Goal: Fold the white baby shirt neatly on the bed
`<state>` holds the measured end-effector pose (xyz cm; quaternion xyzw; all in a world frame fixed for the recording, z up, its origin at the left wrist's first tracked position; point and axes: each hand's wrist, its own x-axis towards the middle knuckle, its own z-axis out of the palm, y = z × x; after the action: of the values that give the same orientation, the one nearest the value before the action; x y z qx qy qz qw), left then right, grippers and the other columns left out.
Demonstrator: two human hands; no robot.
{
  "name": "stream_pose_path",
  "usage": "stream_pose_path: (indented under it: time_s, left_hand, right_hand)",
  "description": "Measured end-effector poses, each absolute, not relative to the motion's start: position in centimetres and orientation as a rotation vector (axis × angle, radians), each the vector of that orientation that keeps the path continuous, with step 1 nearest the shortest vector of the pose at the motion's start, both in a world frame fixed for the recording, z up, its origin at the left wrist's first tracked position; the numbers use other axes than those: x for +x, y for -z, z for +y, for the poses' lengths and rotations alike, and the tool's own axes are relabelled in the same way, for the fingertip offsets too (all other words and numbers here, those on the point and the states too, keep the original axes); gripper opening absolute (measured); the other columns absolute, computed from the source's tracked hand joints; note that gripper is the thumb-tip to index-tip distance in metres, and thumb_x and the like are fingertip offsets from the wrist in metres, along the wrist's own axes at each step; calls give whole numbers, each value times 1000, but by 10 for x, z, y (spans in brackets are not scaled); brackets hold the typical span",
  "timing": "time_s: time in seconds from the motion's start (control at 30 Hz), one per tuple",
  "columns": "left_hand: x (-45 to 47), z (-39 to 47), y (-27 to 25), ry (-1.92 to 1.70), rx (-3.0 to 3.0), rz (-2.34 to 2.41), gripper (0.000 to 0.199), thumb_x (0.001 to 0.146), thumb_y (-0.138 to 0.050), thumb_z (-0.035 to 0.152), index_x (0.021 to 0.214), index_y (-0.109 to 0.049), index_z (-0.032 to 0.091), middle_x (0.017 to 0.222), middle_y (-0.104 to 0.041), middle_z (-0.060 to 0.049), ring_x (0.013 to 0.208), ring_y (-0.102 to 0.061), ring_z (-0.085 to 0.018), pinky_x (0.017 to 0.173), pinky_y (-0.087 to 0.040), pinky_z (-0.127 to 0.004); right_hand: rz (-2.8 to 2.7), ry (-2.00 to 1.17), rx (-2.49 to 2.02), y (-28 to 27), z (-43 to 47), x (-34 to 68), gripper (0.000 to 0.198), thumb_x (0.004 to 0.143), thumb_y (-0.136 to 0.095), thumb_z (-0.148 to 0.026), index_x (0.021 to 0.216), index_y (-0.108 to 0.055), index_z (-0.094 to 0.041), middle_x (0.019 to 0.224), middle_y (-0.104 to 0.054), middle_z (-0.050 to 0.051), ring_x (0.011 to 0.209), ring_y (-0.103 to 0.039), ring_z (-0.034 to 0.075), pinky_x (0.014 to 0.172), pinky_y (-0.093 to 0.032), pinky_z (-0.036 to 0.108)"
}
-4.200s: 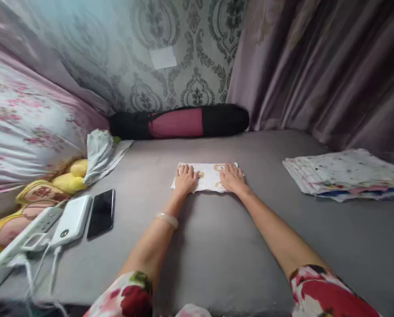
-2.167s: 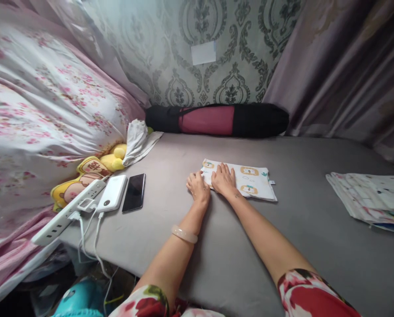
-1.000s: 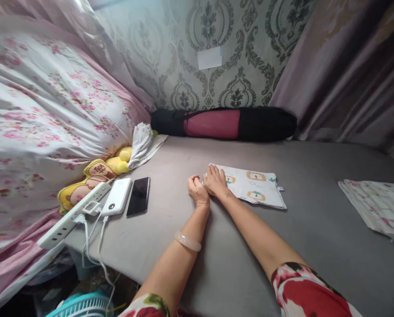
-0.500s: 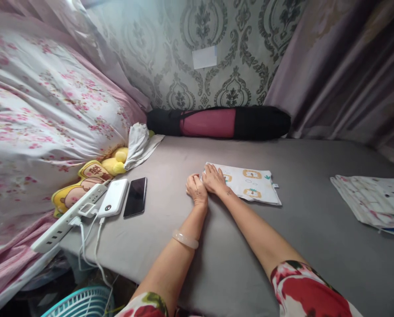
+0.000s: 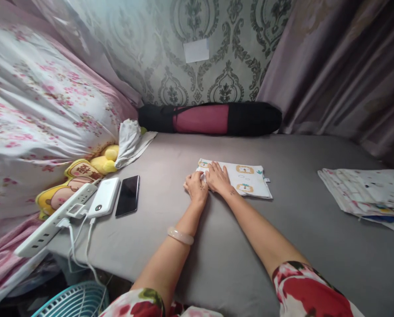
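A folded white cloth (image 5: 253, 178) with orange-brown and green prints lies flat in front of me, a small white tag on its right edge. My right hand (image 5: 218, 178) rests palm down on its left part, fingers stretched out. Just left of it, my left hand (image 5: 197, 186) is closed at the cloth's near left corner, thumb and fingers pinching the fabric; a bit of white shows beside the fingertips. A pale bangle (image 5: 180, 236) circles my left wrist.
Left on the grey surface (image 5: 170, 154) are a phone (image 5: 127, 196), a white power bank (image 5: 104, 197) and a power strip (image 5: 56, 220) with cables. A stack of folded cloths (image 5: 368, 196) lies at right. A black and pink long bag (image 5: 201, 119) lies along the wall.
The view has shifted slightly. My left hand has turned and now pinches the cloth's near left corner. The right hand has slid a little right on the cloth, baring its far left corner.
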<state>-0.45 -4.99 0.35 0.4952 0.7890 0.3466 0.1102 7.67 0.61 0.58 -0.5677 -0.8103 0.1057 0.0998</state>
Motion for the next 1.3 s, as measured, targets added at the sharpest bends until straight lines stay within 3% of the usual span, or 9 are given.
stream_pose_path:
  time_s: [0.33,0.5,0.7,0.97,1.3]
  left_hand:
    - [-2,-52,-3,-961,1599,2357,29,88,-44,17,107,-64,25,120,-67,-4,118,-48,-28,99,-34,-47]
    - [5,-54,0,-921,1850,2353,29,92,-43,27,114,-61,24,129,-63,-8,127,-44,-29,103,-30,-49]
    - [7,-53,8,-794,2157,2206,33,92,-39,23,120,-58,27,137,-59,-5,135,-41,-23,112,-22,-48]
    - [5,-51,10,-786,2144,2200,35,91,-40,20,119,-59,28,137,-58,-5,132,-46,-22,113,-22,-49]
    - [9,-53,9,-752,2155,2211,37,97,-37,40,125,-58,29,139,-56,-8,133,-44,-25,114,-20,-52]
  right_hand:
    - [-2340,-298,-1690,-11,4,90,56,98,-23,-31,148,-35,-6,156,-31,13,146,-23,25,118,-12,47]
    - [-2317,-232,-1779,-10,5,106,56,98,-23,-31,147,-36,-6,156,-32,15,145,-23,27,117,-13,51]
    - [-2305,-208,-1808,-3,5,109,56,98,-24,-32,146,-38,-7,155,-33,14,145,-24,27,117,-12,52]
    - [-2301,-276,-1819,-9,4,114,57,98,-23,-33,147,-37,-7,155,-34,14,144,-25,27,117,-14,49]
    - [-2269,-187,-1950,-8,2,147,59,99,-23,-35,148,-34,-5,156,-31,16,145,-23,28,117,-11,50]
